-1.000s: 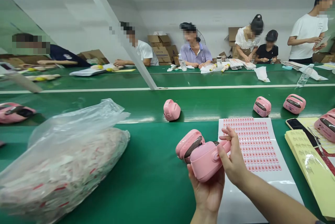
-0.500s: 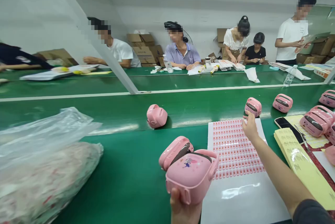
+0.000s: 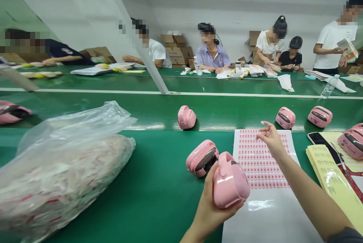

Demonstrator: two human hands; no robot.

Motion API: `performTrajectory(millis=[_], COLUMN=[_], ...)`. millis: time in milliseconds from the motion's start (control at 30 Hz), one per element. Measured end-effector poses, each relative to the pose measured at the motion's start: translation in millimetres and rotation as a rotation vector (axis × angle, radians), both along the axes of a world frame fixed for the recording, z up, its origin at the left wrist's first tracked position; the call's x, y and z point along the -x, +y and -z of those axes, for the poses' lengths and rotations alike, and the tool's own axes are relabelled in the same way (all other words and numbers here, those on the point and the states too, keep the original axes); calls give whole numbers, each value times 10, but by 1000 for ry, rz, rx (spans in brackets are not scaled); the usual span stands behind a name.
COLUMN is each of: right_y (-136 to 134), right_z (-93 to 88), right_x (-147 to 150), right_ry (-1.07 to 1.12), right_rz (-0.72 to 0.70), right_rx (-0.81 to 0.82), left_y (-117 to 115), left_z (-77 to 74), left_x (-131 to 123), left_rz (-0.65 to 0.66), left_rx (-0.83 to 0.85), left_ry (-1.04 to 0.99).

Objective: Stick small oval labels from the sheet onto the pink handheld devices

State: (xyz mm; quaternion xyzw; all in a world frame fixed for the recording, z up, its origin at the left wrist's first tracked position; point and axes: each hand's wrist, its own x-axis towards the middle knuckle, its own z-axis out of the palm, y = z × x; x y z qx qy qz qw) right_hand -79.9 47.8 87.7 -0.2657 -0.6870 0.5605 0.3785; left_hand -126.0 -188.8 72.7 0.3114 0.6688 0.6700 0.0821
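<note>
My left hand point(image 3: 211, 201) wraps round a rounded pink plastic device with a carry handle point(image 3: 231, 188), held tilted with its plain side towards me. Just behind it, on the green surface, lies a second pink device point(image 3: 202, 158) with a dark glossy window. Over the upper part of a white sheet point(image 3: 263, 216) hovers my right hand point(image 3: 269, 139), its fingers apart. Rows of small red-and-pink stickers point(image 3: 263, 169) cover the top half of that sheet. Whether a tiny sticker clings to a right fingertip is too small to tell.
A large clear plastic bag point(image 3: 76, 182) fills the left side. More pink devices point(image 3: 320, 116) stand along the far strip. Yellow sheets point(image 3: 331, 175), a phone point(image 3: 323, 144) and tweezers point(image 3: 340, 156) lie at right. Several people sit or stand across the table, beyond a slanted white post point(image 3: 136, 42).
My left hand has turned the pink device so its printed face points away. My right hand has opened its fingers above the sheet. The view has swung left.
</note>
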Motion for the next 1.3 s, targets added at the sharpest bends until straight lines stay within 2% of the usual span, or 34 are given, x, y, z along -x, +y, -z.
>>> performTrajectory(millis=[33, 100, 167, 200, 367, 633, 800, 1067, 1300], right_y=[-181, -510, -741, -813, -901, -913, -917, -983, -995], right_z=[-97, -283, -431, -483, -556, -617, -608, -373, -307], right_x=[-34, -120, -204, -238, -316, -363, -369, -403, -372], right_ry=[19, 84, 89, 74, -11, -78, -82, 62, 253], right_rz=[-91, -440, -592, -622, -623, -642, -630, -421, -347], right_rx=[25, 163, 218, 226, 185, 16, -38, -397, -660], left_y=[-15, -44, -63, -68, -71, -80, -78, -86, -97], left_z=[27, 64, 66, 54, -29, -21, -76, -48, -45], left_x=[33, 106, 173, 197, 219, 219, 212, 212, 204], left_rz=[25, 101, 180, 209, 232, 228, 225, 235, 249], left_rx=[65, 182, 267, 294, 330, 349, 318, 326, 292], left_ry=[115, 318, 495, 570, 765, 827, 807, 678, 652])
